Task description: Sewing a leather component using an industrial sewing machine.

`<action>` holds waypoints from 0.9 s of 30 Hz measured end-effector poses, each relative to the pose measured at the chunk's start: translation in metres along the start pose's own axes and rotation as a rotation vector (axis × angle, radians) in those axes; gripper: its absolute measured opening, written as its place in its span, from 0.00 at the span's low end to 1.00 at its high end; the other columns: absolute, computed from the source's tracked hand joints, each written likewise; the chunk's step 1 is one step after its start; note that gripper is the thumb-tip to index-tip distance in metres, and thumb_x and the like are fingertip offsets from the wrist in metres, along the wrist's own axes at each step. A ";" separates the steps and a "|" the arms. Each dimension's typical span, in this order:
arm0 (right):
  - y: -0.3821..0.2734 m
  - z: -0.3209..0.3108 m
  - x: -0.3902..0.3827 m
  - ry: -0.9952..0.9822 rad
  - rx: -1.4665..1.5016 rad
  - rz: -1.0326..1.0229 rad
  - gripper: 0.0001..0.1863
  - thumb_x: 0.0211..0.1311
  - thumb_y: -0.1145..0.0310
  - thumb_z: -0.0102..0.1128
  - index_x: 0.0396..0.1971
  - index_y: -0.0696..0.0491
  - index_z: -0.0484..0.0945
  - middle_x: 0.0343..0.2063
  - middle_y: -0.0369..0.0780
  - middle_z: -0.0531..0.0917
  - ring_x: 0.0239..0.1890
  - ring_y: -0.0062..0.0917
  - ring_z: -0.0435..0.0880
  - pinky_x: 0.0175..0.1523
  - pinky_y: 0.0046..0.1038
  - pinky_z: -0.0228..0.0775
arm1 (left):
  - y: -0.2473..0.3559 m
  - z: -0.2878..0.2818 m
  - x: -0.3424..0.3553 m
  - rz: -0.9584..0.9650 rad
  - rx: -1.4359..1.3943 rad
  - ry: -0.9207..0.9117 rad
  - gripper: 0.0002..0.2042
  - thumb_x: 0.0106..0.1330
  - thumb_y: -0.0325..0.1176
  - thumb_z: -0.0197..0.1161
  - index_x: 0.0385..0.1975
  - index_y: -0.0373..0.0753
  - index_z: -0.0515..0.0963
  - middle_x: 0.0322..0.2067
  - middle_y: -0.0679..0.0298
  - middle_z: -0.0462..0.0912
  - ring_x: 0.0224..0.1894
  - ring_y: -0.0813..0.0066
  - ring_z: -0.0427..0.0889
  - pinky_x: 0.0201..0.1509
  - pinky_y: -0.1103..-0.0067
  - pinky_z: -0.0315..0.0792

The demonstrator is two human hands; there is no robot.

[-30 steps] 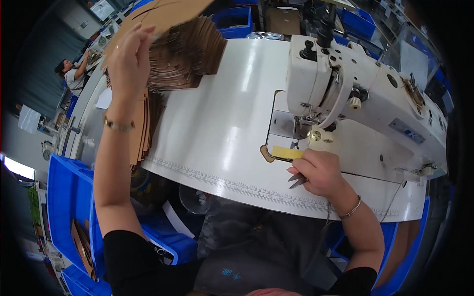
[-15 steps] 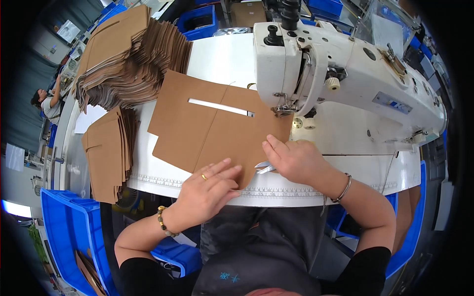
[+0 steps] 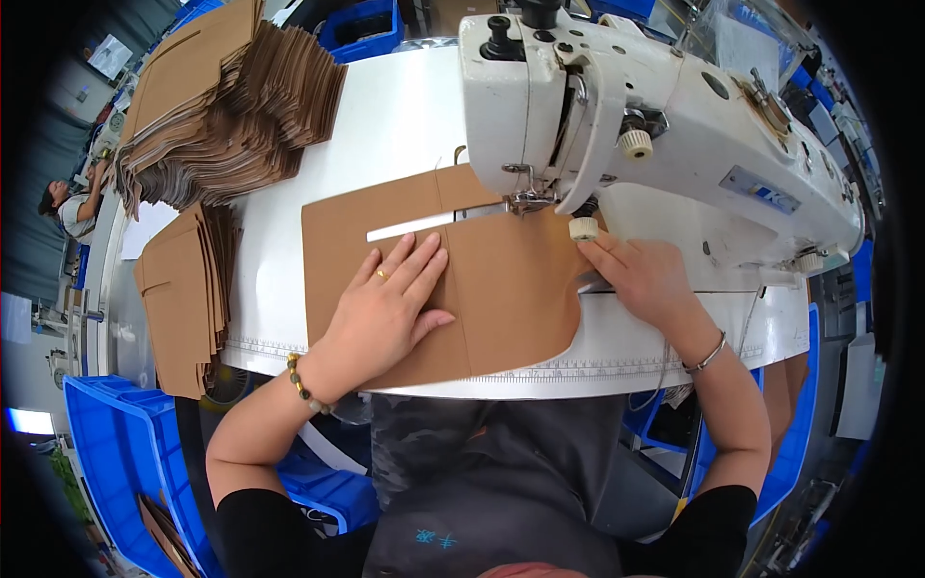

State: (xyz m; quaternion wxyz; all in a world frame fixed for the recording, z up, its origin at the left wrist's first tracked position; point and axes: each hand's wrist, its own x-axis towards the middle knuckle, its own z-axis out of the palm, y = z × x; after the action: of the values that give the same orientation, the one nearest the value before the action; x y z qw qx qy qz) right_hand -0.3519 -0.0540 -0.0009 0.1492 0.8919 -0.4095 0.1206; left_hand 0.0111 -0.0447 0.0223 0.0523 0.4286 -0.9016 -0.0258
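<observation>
A brown leather-like panel [image 3: 511, 308] with a long narrow slot lies on the white sewing table. Its far edge is under the head of a white sewing machine [image 3: 528, 106], and the slot's right end is beside the presser foot [image 3: 528, 200]. My left hand [image 3: 390, 299] rests flat on the panel below the slot, fingers extended. At the panel's right edge, my right hand [image 3: 641, 279] is curled with its fingertips by the machine. Silver metal thread snips [image 3: 594, 284] stick out from under that hand, their handles hidden in the palm.
A tall stack of brown panels [image 3: 231, 106] stands at the far left, with a smaller stack [image 3: 183, 299] nearer. A ruler strip [image 3: 626, 367] runs along the table's front edge. Blue bins [image 3: 111, 443] stand below the table. Another person [image 3: 72, 207] is at far left.
The panel has turned and its slot has come in beside the presser foot. My left hand has moved up onto the panel; my right hand has shifted right and away from me with the snips.
</observation>
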 end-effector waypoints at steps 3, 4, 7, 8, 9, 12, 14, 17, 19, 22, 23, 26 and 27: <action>0.013 0.007 0.003 0.002 -0.011 0.030 0.20 0.58 0.71 0.59 0.51 0.47 0.82 0.58 0.32 0.84 0.29 0.24 0.82 0.33 0.30 0.77 | -0.008 0.001 0.021 0.017 0.089 0.018 0.34 0.70 0.53 0.60 0.71 0.40 0.66 0.73 0.57 0.66 0.75 0.52 0.63 0.74 0.56 0.61; 0.015 0.006 0.002 0.001 -0.008 0.029 0.20 0.58 0.71 0.59 0.51 0.47 0.82 0.58 0.32 0.84 0.29 0.24 0.82 0.33 0.30 0.77 | -0.009 0.002 0.027 0.021 0.117 0.018 0.33 0.71 0.53 0.59 0.71 0.40 0.66 0.73 0.57 0.66 0.75 0.52 0.63 0.74 0.57 0.62; 0.023 -0.003 -0.008 0.011 0.005 0.011 0.19 0.58 0.71 0.58 0.51 0.47 0.82 0.58 0.32 0.84 0.32 0.25 0.84 0.34 0.30 0.78 | -0.002 0.003 0.033 0.068 0.090 0.029 0.33 0.71 0.53 0.58 0.72 0.42 0.66 0.73 0.58 0.66 0.75 0.53 0.63 0.73 0.56 0.63; 0.021 -0.011 -0.016 -0.045 -0.001 0.015 0.19 0.58 0.71 0.58 0.51 0.46 0.82 0.58 0.32 0.84 0.33 0.26 0.85 0.34 0.30 0.78 | 0.000 0.004 0.034 0.088 0.057 0.003 0.33 0.71 0.53 0.58 0.72 0.42 0.65 0.73 0.58 0.66 0.75 0.53 0.63 0.72 0.55 0.64; 0.021 -0.018 -0.022 -0.094 -0.009 0.024 0.19 0.59 0.71 0.58 0.51 0.46 0.82 0.57 0.32 0.85 0.34 0.27 0.86 0.35 0.30 0.78 | 0.003 0.005 0.035 0.106 0.036 0.017 0.33 0.71 0.52 0.58 0.72 0.42 0.65 0.73 0.59 0.65 0.75 0.53 0.63 0.72 0.54 0.64; 0.017 -0.029 -0.033 -0.098 -0.033 0.051 0.18 0.59 0.72 0.58 0.50 0.46 0.82 0.55 0.31 0.86 0.35 0.27 0.86 0.35 0.31 0.79 | 0.006 0.009 0.041 0.141 0.004 0.026 0.33 0.71 0.52 0.59 0.72 0.42 0.66 0.74 0.58 0.64 0.75 0.53 0.63 0.73 0.54 0.63; 0.020 -0.027 -0.030 -0.084 -0.027 0.092 0.18 0.59 0.72 0.57 0.50 0.46 0.82 0.55 0.31 0.86 0.35 0.28 0.87 0.36 0.31 0.79 | 0.003 0.013 0.050 0.136 0.008 0.015 0.34 0.71 0.52 0.59 0.72 0.41 0.66 0.73 0.58 0.65 0.75 0.53 0.62 0.73 0.54 0.63; 0.030 -0.016 -0.019 0.021 -0.078 0.107 0.18 0.59 0.73 0.57 0.49 0.46 0.82 0.54 0.30 0.86 0.37 0.27 0.88 0.37 0.32 0.79 | -0.005 0.016 0.063 0.138 0.015 0.078 0.33 0.71 0.52 0.60 0.70 0.38 0.68 0.72 0.57 0.67 0.74 0.52 0.63 0.75 0.55 0.60; 0.034 -0.011 -0.016 0.020 -0.079 0.110 0.16 0.60 0.73 0.57 0.48 0.46 0.82 0.52 0.30 0.87 0.37 0.27 0.88 0.37 0.32 0.79 | -0.009 0.015 0.069 0.126 -0.003 0.076 0.33 0.71 0.53 0.60 0.69 0.37 0.68 0.72 0.58 0.67 0.75 0.54 0.63 0.76 0.56 0.58; 0.035 -0.010 -0.018 0.057 -0.073 0.109 0.13 0.60 0.73 0.57 0.44 0.47 0.81 0.48 0.30 0.87 0.36 0.27 0.87 0.36 0.32 0.78 | -0.009 0.013 0.071 0.109 0.000 0.027 0.34 0.71 0.52 0.61 0.71 0.38 0.67 0.72 0.58 0.67 0.75 0.53 0.63 0.76 0.57 0.58; 0.035 -0.011 -0.019 0.099 -0.062 0.097 0.11 0.59 0.72 0.57 0.42 0.47 0.80 0.44 0.29 0.87 0.34 0.27 0.87 0.36 0.32 0.78 | -0.008 0.012 0.070 0.133 -0.006 0.052 0.32 0.69 0.45 0.64 0.70 0.38 0.68 0.69 0.51 0.70 0.72 0.49 0.66 0.76 0.61 0.60; 0.035 -0.012 -0.023 0.115 -0.116 0.116 0.03 0.61 0.71 0.58 0.33 0.48 0.79 0.32 0.31 0.85 0.30 0.27 0.85 0.33 0.33 0.76 | -0.008 0.012 0.078 0.177 -0.015 0.060 0.31 0.70 0.44 0.64 0.71 0.38 0.68 0.69 0.50 0.70 0.71 0.49 0.68 0.74 0.63 0.63; 0.038 -0.012 -0.024 0.115 -0.113 0.124 0.03 0.61 0.71 0.58 0.33 0.48 0.79 0.32 0.31 0.85 0.30 0.27 0.85 0.33 0.33 0.76 | -0.009 0.013 0.080 0.162 -0.004 0.043 0.31 0.71 0.45 0.63 0.70 0.37 0.68 0.69 0.49 0.70 0.70 0.48 0.69 0.73 0.64 0.64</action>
State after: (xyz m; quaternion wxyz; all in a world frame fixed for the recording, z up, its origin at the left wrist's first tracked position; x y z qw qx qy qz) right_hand -0.3969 -0.0563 0.0084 0.2147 0.8465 -0.4610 0.1575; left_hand -0.0338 -0.1123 0.0149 0.0744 0.3547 -0.9319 -0.0144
